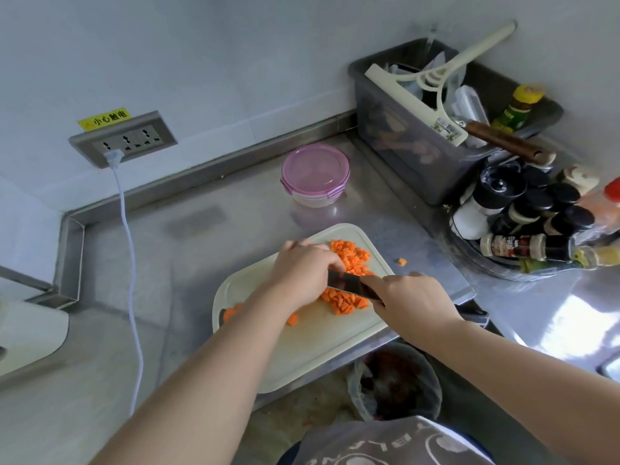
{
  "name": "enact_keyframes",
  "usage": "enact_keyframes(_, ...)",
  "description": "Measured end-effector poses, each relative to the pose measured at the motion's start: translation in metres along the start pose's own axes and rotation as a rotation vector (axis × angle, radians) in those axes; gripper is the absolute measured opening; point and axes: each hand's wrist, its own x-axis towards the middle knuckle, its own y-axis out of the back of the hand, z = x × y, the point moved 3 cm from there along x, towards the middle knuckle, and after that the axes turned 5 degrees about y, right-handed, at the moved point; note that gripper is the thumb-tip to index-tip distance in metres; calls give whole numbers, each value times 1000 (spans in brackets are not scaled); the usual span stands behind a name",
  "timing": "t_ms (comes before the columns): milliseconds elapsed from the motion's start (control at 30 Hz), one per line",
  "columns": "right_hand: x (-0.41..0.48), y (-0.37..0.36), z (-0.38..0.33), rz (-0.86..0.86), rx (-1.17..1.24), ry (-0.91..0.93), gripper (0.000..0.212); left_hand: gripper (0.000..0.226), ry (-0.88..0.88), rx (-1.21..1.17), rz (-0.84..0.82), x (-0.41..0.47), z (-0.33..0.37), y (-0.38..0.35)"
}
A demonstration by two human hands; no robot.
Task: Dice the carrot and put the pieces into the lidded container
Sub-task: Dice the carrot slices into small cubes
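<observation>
Head view: at frame centre, on the white cutting board (302,350), the left hand (303,276) claws its curled fingers over the remaining carrot, hiding it, so its long axis cannot be told. The right hand (409,307) grips the knife (352,286) by the handle, blade slanting from lower right to upper left against the left knuckles. Diced pieces (350,258) lie heaped on both sides of the blade. Keep fingertips tucked and cuts even. The lidded container (315,176), lid on, stands above centre on the surface (201,263).
</observation>
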Motion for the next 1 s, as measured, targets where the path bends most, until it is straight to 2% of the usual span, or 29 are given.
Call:
enact_keyframes(100,-1,-1,2,-7,-37,7,29,47,-20,62,-86,12,4,-11)
enact_keyframes(200,-2,-5,2,-33,-25,3,26,49,-13,30,-66,17,2,-11)
enact_keyframes(300,-2,-7,3,-28,61,-19,25,46,108,-254,158,10,-18,7)
enact_keyframes(400,-2,-8,4,-31,210,-77,27,40,406,-514,450,-22,-54,23)
enact_keyframes(467,-1,-9,3,-57,345,-114,27,30,600,-556,512,-48,-79,15)
enact_keyframes(533,2,-13,-2,-71,491,-136,19,21,735,-606,346,-66,-92,-13)
enact_keyframes(600,4,-15,-13,-86,640,-169,27,16,819,-707,69,-78,-87,-43)
enact_keyframes(667,5,-21,-26,-121,731,-180,31,7,860,-790,-56,-86,-76,-61)
enact_keyframes(867,4,-38,-56,-157,721,-111,33,28,896,-890,52,-84,-66,-68)
enact_keyframes(1000,8,-48,-66,-131,720,-99,36,17,900,-933,115,-78,-63,-71)
